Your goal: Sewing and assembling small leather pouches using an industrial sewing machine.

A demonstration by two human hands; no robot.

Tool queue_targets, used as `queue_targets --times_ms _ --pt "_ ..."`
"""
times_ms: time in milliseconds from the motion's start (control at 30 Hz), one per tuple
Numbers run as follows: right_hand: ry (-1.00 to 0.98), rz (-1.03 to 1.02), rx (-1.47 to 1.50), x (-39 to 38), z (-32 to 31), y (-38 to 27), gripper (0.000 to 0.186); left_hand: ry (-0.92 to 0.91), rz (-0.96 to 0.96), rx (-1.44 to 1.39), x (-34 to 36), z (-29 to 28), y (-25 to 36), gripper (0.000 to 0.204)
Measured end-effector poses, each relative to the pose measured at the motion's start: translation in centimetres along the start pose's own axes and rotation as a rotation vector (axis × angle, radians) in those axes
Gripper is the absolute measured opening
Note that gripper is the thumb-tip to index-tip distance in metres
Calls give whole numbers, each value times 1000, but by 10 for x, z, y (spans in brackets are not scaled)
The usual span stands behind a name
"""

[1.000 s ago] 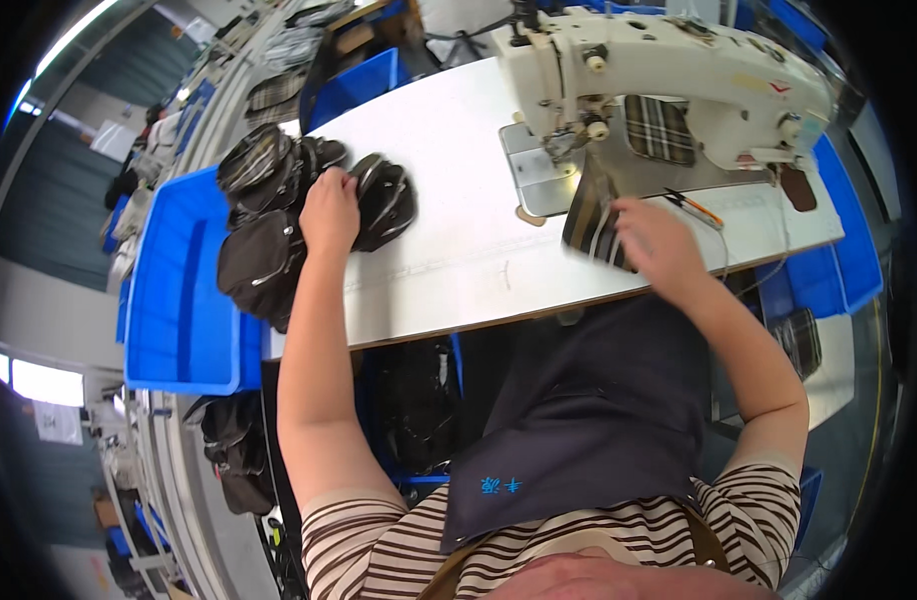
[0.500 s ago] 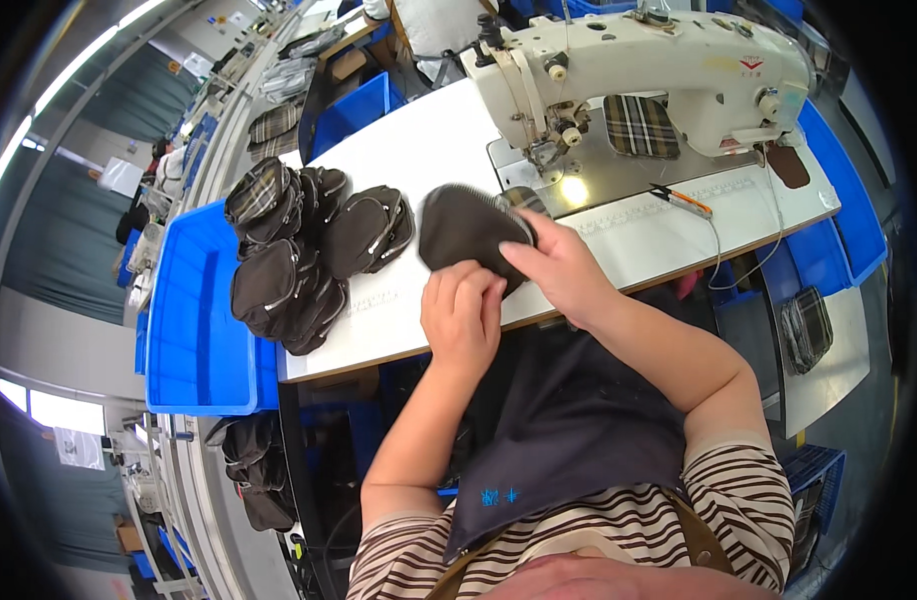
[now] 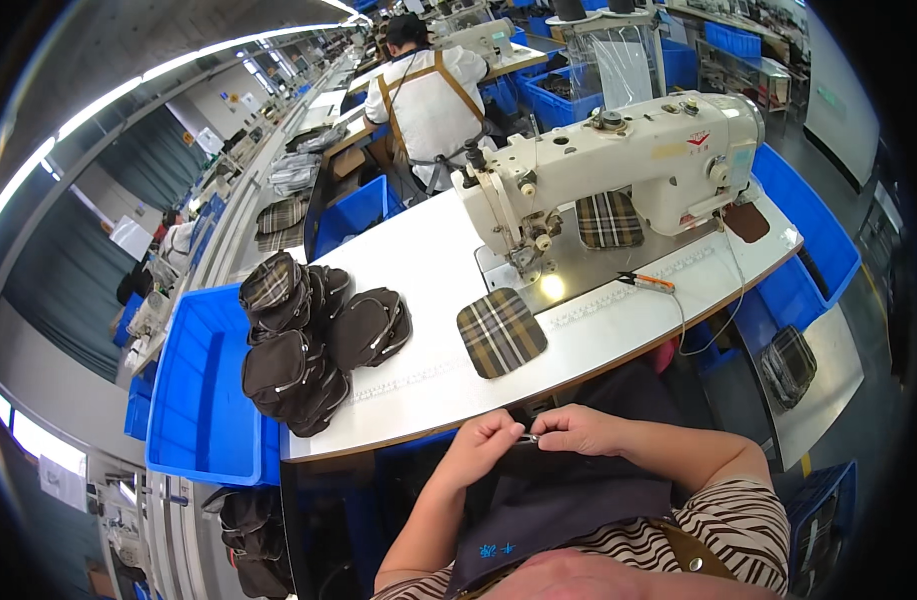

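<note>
In front of the table's near edge, my left hand [image 3: 484,443] and my right hand [image 3: 576,431] face each other with fingers pinched. Between them shows a small shiny metal bit [image 3: 528,438], apparently part of the zipper on a dark brown fabric piece. Most of that piece cannot be told apart from my dark apron. Just beyond my hands, a rounded plaid fabric panel [image 3: 502,333] lies flat on the white table [image 3: 419,400]. The white sewing machine [image 3: 619,155] stands behind it, its lamp lit by the needle.
Dark brown zippered pouches [image 3: 289,370] are piled at the table's left, beside a blue bin [image 3: 204,390]. Orange-handled thread snips [image 3: 647,282] and another plaid panel [image 3: 610,220] lie by the machine. A co-worker [image 3: 429,100] sits at the back.
My hands have drawn the dark brown piece back from the table toward my lap, uncovering the plaid panel. The view has tilted up, showing more of the room.
</note>
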State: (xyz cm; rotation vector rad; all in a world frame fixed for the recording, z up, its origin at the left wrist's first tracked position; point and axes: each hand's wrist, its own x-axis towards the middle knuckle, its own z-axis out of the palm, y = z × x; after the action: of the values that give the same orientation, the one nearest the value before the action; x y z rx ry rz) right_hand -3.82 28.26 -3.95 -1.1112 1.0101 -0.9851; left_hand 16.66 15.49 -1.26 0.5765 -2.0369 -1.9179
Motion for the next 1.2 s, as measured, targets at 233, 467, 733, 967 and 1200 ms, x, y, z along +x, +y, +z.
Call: queue_targets --times_ms 233,467,733,967,1200 --pt "-13 113 291 -4 1 -4 18 -18 6 92 4 4 8 24" --pt "-48 124 253 2 0 -11 11 -84 142 159 2 -3 8 26" --pt "-44 210 189 -5 -5 -11 11 1 166 -156 -14 -20 -20 26" --pt "-75 268 72 3 -3 -6 13 47 166 526 -16 -14 -16 36" --pt "-109 117 -221 25 22 -47 15 180 215 658 -17 0 8 39"
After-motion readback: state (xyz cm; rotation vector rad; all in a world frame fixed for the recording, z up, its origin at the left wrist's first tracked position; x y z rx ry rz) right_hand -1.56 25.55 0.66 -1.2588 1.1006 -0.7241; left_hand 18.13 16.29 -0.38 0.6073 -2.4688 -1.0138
